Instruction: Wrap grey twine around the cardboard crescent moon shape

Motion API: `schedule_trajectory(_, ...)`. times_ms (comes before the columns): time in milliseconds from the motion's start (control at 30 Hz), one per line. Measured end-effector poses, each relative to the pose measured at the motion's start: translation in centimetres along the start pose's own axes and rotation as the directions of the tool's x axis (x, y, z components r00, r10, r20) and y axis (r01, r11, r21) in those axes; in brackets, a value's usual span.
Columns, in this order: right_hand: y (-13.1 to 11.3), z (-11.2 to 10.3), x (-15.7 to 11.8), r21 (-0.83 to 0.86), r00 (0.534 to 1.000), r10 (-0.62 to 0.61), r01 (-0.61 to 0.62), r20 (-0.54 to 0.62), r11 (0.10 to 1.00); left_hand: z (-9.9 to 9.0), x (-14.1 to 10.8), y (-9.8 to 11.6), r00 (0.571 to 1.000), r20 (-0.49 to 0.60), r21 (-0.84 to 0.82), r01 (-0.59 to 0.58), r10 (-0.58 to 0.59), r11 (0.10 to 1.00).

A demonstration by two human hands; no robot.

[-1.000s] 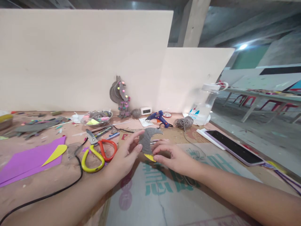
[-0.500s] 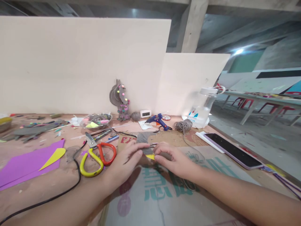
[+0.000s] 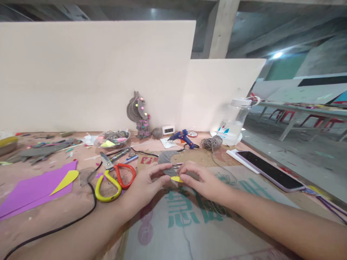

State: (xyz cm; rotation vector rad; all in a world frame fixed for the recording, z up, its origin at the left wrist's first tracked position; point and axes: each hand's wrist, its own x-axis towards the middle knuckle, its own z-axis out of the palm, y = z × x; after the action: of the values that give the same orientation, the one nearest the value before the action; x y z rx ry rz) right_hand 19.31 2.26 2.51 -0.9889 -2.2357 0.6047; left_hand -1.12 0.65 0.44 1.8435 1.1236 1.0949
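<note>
My left hand [image 3: 151, 182] is closed at the near side of a grey yarn-wrapped crescent [image 3: 166, 158], thumb and fingertips on its lower part. Opposite it, my right hand [image 3: 202, 181] curls in a pinch on a small yellow piece [image 3: 176, 178] that shows between the fingertips. The fingers partly cover both pieces. A thin pinkish strip or tool [image 3: 177, 164] lies just above, too small to name. Grey yarn [image 3: 217, 206] runs under my right wrist. Scissors [image 3: 115, 180] with one yellow and one red handle lie left of my left hand.
Behind my hands are a blue glue gun [image 3: 183, 137], a yarn ball [image 3: 211, 143] and a small clock [image 3: 168, 130]. A water bottle [image 3: 231, 122] and a phone [image 3: 268, 169] stand and lie at right. Purple sheets [image 3: 32, 191] and a black cable [image 3: 67, 225] lie left.
The yellow piece shows more of its face between my fingertips, and my left fingers have shifted slightly around the grey crescent. The whole view has moved a little.
</note>
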Motion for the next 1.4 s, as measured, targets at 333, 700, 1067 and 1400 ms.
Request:
schedule_trajectory(333, 4.7, -1.8, 1.3, -0.388, 0.991, -0.129, 0.128, 0.023, 0.913, 0.1, 0.0, -0.2, 1.000, -0.006, 0.016, 0.014, -0.014, 1.000)
schedule_trajectory(700, 5.6, -1.7, 1.4, -0.470, 0.985, -0.130, 0.061, -0.115, 0.880, 0.3, 0.3, -0.3, 1.000, -0.030, -0.032, 0.006, -0.007, 0.999)
schedule_trajectory(1067, 2.1, -2.1, 0.8, -0.159, 0.957, 0.029, -0.078, -0.290, 0.984, -0.1, 0.2, -0.3, 0.997, -0.055, -0.029, 0.045, -0.047, 0.999)
schedule_trajectory(1400, 1.3, -1.3, -0.3, -0.241, 0.995, -0.081, 0.065, -0.059, 0.968, -0.2, 0.3, 0.3, 0.996, -0.075, 0.023, 0.048, -0.046, 0.999)
